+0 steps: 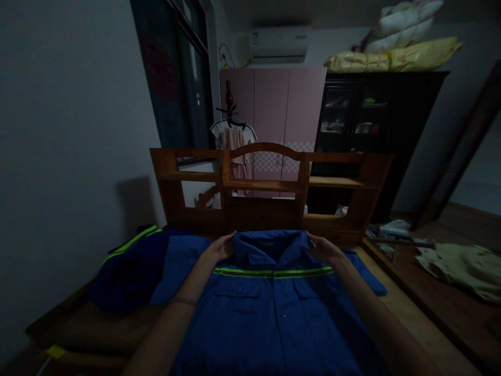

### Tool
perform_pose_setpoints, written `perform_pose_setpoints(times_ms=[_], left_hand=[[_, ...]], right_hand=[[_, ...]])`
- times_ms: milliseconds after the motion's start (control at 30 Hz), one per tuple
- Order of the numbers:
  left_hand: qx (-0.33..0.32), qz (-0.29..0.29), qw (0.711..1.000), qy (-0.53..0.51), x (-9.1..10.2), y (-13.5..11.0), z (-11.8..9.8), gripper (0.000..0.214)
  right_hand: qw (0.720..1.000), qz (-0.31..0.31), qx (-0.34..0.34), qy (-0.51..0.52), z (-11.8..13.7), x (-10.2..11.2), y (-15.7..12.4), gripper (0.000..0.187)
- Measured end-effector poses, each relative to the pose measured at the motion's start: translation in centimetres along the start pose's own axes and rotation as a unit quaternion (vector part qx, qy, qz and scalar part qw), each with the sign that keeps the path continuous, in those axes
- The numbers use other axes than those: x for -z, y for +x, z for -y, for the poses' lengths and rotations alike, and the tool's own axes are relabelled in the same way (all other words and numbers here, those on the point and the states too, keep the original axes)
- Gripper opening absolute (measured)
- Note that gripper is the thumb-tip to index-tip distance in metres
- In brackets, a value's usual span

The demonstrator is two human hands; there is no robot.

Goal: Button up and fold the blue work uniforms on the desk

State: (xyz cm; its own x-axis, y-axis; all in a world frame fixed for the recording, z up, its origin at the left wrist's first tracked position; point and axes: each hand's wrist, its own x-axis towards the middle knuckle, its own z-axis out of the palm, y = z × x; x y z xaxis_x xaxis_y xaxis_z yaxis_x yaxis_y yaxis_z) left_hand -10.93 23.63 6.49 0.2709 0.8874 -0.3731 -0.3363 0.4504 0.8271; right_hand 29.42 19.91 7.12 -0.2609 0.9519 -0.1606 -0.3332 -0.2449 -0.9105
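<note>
A blue work shirt point(250, 308) with green-yellow stripes across the chest lies front side up on a wooden surface. Its collar point(270, 237) is raised at the far end. My left hand point(222, 246) pinches the collar's left corner, and my right hand point(324, 248) grips the right corner. Both arms reach over the shirt, one along each side. The shirt's sleeves spread out to the left and right, and its lower part runs out of view at the bottom.
Dark blue clothing point(129, 271) with a green-yellow stripe lies heaped at the left. A wooden shelf headboard point(266, 184) stands just beyond the collar. Light-coloured cloth point(462, 269) lies at the right. Farther back are a pink wardrobe point(270, 104) and a dark cabinet point(376, 115).
</note>
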Motion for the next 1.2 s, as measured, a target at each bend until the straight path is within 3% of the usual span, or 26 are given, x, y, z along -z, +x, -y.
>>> perform_pose_setpoints(times_ms=[200,367,500,600,667,733,800,900,1000,1200], left_hand=[[-0.101,-0.018,0.993,-0.063,-1.3,0.8,0.7,0.013],[-0.221,-0.038,0.973,-0.063,-2.9,1.9,2.0,0.048],[-0.263,-0.059,0.963,0.003,-3.3,2.8,4.0,0.054],[-0.261,-0.107,0.955,0.096,-2.7,3.3,5.4,0.055],[-0.262,-0.168,0.934,0.176,-2.1,3.4,5.7,0.053],[-0.286,-0.226,0.894,0.259,-1.6,3.5,5.2,0.048],[-0.323,-0.248,0.848,0.339,-1.3,3.6,4.0,0.043],[-0.352,-0.211,0.795,0.447,-1.6,4.6,2.1,0.036],[-0.340,-0.175,0.758,0.528,-2.4,6.3,1.3,0.038],[-0.285,-0.168,0.725,0.604,-3.4,9.4,1.6,0.039]], right_hand=[[0.996,-0.022,0.060,0.067,-0.9,-1.6,0.6,0.013],[0.987,-0.086,0.121,0.065,-3.2,-3.9,2.2,0.023],[0.975,-0.170,0.144,-0.001,-5.5,-5.2,3.7,0.026],[0.958,-0.227,0.140,-0.104,-7.0,-5.5,4.2,0.026],[0.935,-0.267,0.136,-0.190,-7.4,-5.3,4.2,0.032],[0.898,-0.303,0.150,-0.282,-6.9,-4.9,4.2,0.045],[0.855,-0.312,0.182,-0.371,-5.7,-4.4,4.4,0.054],[0.801,-0.272,0.209,-0.490,-3.5,-4.2,5.5,0.043],[0.754,-0.230,0.180,-0.588,-2.4,-4.6,7.0,0.036],[0.679,-0.174,0.099,-0.706,-2.8,-5.6,9.3,0.024]])
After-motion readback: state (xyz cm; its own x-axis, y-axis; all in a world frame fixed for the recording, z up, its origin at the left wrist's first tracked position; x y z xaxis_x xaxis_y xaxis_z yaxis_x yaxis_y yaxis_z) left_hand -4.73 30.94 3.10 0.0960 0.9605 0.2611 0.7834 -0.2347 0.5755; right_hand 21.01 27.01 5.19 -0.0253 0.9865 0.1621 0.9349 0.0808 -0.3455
